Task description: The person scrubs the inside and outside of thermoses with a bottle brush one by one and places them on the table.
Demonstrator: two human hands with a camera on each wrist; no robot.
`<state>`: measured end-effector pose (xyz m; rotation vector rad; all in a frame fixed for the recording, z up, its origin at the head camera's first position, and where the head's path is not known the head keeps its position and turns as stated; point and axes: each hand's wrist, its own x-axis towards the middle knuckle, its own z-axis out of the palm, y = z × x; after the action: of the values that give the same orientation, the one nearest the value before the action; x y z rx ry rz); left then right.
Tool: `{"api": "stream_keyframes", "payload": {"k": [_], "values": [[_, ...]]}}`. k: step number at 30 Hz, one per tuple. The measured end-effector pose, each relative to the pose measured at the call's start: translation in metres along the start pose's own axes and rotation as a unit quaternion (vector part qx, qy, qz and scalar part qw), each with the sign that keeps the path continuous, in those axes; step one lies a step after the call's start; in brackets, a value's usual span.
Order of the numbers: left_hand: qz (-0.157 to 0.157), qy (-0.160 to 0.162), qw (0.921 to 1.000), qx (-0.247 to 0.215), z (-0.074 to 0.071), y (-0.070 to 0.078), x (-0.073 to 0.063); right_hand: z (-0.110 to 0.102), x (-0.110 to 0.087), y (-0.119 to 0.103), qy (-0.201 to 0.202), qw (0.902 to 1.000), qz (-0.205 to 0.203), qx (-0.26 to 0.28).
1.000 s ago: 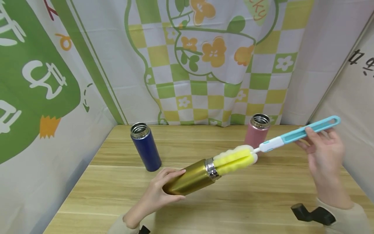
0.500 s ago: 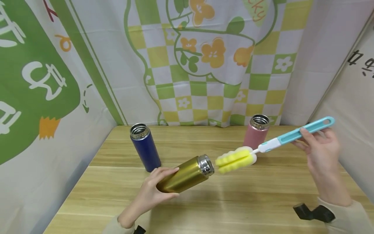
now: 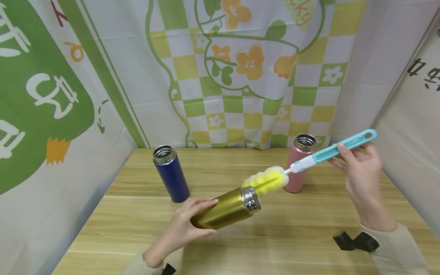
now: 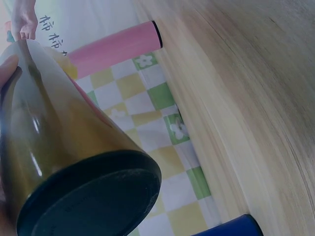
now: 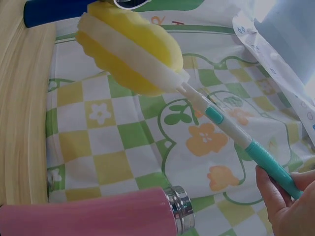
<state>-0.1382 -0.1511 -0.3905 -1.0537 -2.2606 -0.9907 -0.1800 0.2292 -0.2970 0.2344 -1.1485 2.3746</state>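
A gold metal thermos bottle (image 3: 223,208), capless, tilts with its steel mouth toward the right. My left hand (image 3: 182,227) grips it round its lower body, and its dark base (image 4: 93,196) faces the left wrist camera. In my right hand (image 3: 362,179) is a bottle brush, its turquoise handle (image 3: 343,148) pinched between thumb and fingers. The brush's yellow and white sponge head (image 3: 269,181) points down to the left. In the head view it lies beyond the bottle's steel rim (image 3: 251,199), which covers part of its tip; the sponge is outside the mouth.
Upright on the wooden table (image 3: 137,229) stand two more capless bottles: a blue one (image 3: 172,177) at the left and a pink one (image 3: 296,168) at the back right, partly behind the brush. A patterned curtain (image 3: 220,99) hangs behind the table, with cloth walls at both sides.
The sponge's tip, at the bottle's mouth a second ago, came away from it. Since then the brush has moved left, past the rim's far side, and the gold bottle slightly right.
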Motion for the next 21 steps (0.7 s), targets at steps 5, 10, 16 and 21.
{"api": "stream_keyframes", "payload": {"k": [5,10,16,21], "values": [[0.002,-0.009,0.9999,0.005,0.0014,0.0,0.0004,0.0045,0.0018,0.0024,0.016,0.9995,0.006,0.027],[0.011,-0.008,0.9999,0.011,0.0038,-0.0011,0.0008,0.0046,0.0015,0.0037,0.002,0.9981,0.023,0.057],[-0.004,-0.009,0.9998,0.018,0.0054,-0.0017,0.0006,0.0024,0.0022,0.0032,-0.011,0.9952,0.035,0.091],[-0.017,-0.004,0.9995,0.026,0.0066,-0.0034,-0.0006,-0.0004,0.0019,0.0017,-0.031,0.9919,0.055,0.11]]}}
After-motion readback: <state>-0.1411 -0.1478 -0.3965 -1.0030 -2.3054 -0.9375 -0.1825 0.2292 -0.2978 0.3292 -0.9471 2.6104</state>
